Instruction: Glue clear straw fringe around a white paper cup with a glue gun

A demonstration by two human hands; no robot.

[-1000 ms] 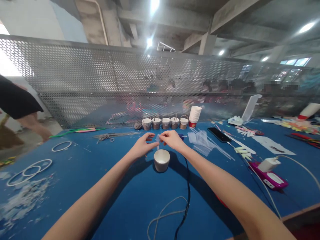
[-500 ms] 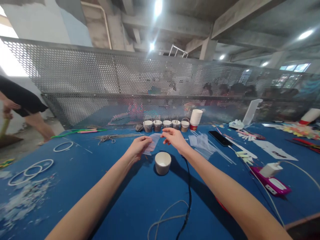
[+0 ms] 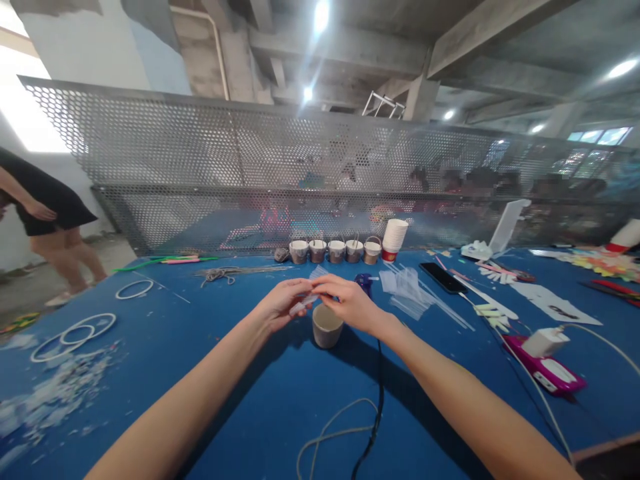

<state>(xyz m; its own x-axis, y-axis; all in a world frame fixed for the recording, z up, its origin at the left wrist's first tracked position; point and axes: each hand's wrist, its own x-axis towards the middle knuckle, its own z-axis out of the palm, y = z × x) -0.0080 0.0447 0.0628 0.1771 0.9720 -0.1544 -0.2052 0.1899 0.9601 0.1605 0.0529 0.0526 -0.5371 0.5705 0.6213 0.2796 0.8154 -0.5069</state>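
My left hand is closed on a thin translucent plastic sheet, which looks finely striped. Against its other side are the fingers of my right hand, pinched close to the left fingertips; they cover much of the sheet. Just under my right hand stands a small grey-beige cup, upright on the blue table, its rim partly hidden by the fingers. A blue tool that looks like a glue gun lies behind my right hand, with a black cord running toward me.
Several small bucket-like cups line the back beside stacked paper cups. More clear strips, a phone and a magenta power strip lie right. White rings and scraps lie left. A perforated metal screen stands behind; a person is left.
My right hand has moved left and down to meet my left hand at the plastic sheet. The blue tool behind it has come into view. The person at left has shifted.
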